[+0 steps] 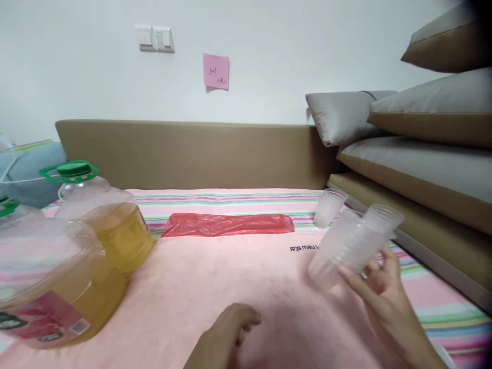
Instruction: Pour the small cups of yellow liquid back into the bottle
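Note:
On the right, my right hand grips a tilted stack of clear plastic cups, thumb on the near side and fingers behind. Another clear cup leans beside that stack over the pink cloth; whether it touches my fingers is hard to tell. Behind them a separate clear cup stands slightly tilted on the striped sheet. My left hand is low in the middle above the pink cloth, its fingers curled inward and partly hidden, with nothing visible in them.
Two large jugs of yellow liquid, a near one and a far one, stand at the left. A folded red plastic bag lies behind the cloth. Cushions are piled at the right. A brown headboard runs along the wall.

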Motion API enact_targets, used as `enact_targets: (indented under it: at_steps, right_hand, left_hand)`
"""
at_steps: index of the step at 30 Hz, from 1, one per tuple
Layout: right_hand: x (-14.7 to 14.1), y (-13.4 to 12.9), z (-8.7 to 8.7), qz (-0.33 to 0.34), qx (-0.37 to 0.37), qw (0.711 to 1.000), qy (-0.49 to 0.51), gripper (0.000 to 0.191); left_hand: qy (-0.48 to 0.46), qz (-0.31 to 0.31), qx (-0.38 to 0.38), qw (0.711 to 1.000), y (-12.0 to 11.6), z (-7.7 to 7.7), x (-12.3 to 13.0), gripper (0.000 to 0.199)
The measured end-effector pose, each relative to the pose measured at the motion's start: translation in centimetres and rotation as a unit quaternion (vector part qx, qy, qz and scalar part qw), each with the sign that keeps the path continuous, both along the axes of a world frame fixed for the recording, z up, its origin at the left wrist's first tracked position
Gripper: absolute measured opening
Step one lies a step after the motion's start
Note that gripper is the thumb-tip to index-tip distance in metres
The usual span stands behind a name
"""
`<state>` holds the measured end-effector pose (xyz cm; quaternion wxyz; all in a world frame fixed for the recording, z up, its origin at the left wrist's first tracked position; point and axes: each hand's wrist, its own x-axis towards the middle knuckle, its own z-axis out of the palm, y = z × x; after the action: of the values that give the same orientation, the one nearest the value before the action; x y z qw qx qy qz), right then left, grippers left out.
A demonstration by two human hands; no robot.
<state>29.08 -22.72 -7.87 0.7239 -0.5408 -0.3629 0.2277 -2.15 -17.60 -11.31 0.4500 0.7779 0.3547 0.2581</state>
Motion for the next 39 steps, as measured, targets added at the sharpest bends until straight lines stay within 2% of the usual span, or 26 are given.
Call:
enact_targets:
  at_steps: [2,4,8,12,17,22,25,30,35,37,39]
  right_hand:
    - [-3.2,-0.2,-0.3,0.091,-0.013,0.994,0.051,0.099]
    - [-5.9,-0.6,-0.7,0.164,-0.029,0.983,0.075,0.102]
    - [-9.2,-1.2,-2.2,0.244,-0.047,0.966,0.074,0.112]
    - [-10.1,-0.9,-3.5,0.246,-0.041,0.967,0.042,0.109]
    - [-10.2,-0.8,-4.1,0.243,-0.042,0.969,-0.002,0.101]
    - [-10.8,-0.8,-4.6,0.272,-0.073,0.959,0.011,0.118]
    - [-11.1,-0.7,-4.7,0.286,-0.083,0.955,0.006,0.120]
    - [-11.4,-0.4,-4.0,0.298,-0.082,0.951,-0.001,0.112]
    - [-10.3,-0.2,-1.3,0.290,-0.032,0.956,0.040,0.131]
    - [-9.2,-0.3,0.3,0.275,-0.007,0.961,0.026,0.121]
    - [-8.2,-0.4,1.6,0.265,-0.005,0.964,-0.014,0.102]
  left_hand:
    - [-0.072,0.017,0.008,0.997,-0.3,0.9,-0.1,0.059]
    - [-0.103,0.049,-0.010,0.993,-0.6,1.4,-0.3,0.080]
    - [-0.140,0.100,-0.074,0.982,-1.1,1.6,-0.4,0.086]
    - [-0.211,0.102,-0.102,0.967,-1.1,1.5,-0.2,0.089]
    - [-0.233,0.078,-0.131,0.960,-1.1,1.7,0.3,0.094]
    - [-0.244,0.063,-0.137,0.958,-1.1,1.7,0.4,0.089]
    - [-0.259,0.049,-0.137,0.955,-0.9,1.5,0.4,0.088]
    - [-0.273,0.047,-0.147,0.949,-0.6,1.5,0.5,0.092]
    - [-0.308,0.066,-0.169,0.934,-0.7,1.8,0.9,0.097]
    - [-0.315,0.062,-0.174,0.931,-0.8,2.0,1.1,0.100]
    - [-0.312,0.058,-0.176,0.932,-0.9,2.2,1.1,0.101]
